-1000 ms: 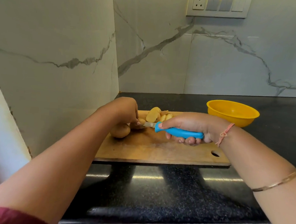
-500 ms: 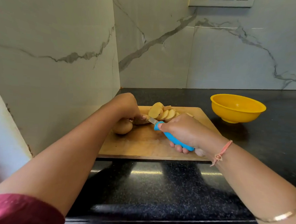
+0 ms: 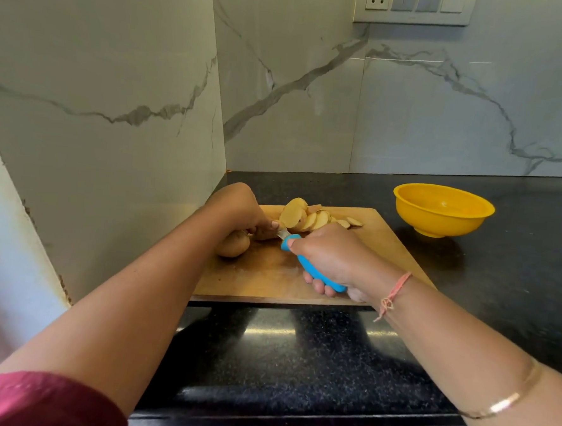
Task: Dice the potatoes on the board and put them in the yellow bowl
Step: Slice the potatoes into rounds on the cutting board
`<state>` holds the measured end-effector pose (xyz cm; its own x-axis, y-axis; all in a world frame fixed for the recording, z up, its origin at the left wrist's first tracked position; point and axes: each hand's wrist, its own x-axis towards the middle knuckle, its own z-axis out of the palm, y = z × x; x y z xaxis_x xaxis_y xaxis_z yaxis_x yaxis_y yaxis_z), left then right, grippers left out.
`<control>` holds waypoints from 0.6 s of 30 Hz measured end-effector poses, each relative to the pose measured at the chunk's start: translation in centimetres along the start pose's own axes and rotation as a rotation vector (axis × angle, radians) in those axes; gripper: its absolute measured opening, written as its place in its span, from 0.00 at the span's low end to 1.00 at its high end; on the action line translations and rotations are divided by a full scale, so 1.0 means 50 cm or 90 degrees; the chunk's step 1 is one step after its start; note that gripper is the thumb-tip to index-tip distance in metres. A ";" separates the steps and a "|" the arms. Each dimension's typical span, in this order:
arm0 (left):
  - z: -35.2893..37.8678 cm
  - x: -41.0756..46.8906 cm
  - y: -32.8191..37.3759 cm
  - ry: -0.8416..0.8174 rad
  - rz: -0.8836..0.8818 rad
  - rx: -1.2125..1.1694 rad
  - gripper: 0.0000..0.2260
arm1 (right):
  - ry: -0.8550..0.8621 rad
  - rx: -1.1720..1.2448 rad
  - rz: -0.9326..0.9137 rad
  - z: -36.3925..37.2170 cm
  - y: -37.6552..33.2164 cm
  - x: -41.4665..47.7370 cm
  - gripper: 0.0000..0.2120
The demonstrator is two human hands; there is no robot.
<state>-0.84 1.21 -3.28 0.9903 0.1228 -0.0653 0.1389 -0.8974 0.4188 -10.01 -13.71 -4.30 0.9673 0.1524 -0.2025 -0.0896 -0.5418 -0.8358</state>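
On board (image 3: pixel 269 281): right hand (image 3: pixel 331 257) grips knife (image 3: pixel 317 272), left hand (image 3: pixel 237 208) potato (image 3: pixel 264 234).

You face a black, speckled stone counter (image 3: pixel 297 362), glossy, with pale streaks of light reflected near its front edge. At the back it meets a grey-veined marbled wall (image 3: pixel 410 122). Two things lie directly on the counter. A wooden cutting board (image 3: pixel 262 277) lies flat toward your left, its near edge roughly in line with the counter's front. A yellow bowl (image 3: pixel 437 222) stands upright just beyond the board's far right corner, near it but apart, with dark counter showing between them.
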 end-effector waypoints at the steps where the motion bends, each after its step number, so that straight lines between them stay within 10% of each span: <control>1: 0.001 0.001 0.001 0.005 -0.002 0.006 0.20 | -0.006 0.009 0.009 0.000 0.004 -0.004 0.17; 18: 0.007 -0.014 0.040 0.034 -0.009 0.119 0.18 | -0.013 0.045 0.008 0.002 0.008 -0.006 0.14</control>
<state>-1.28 -0.81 -2.71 0.9879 0.1539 -0.0190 0.1539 -0.9579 0.2422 -10.37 -13.86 -4.63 0.9611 0.1630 -0.2229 -0.1188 -0.4847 -0.8666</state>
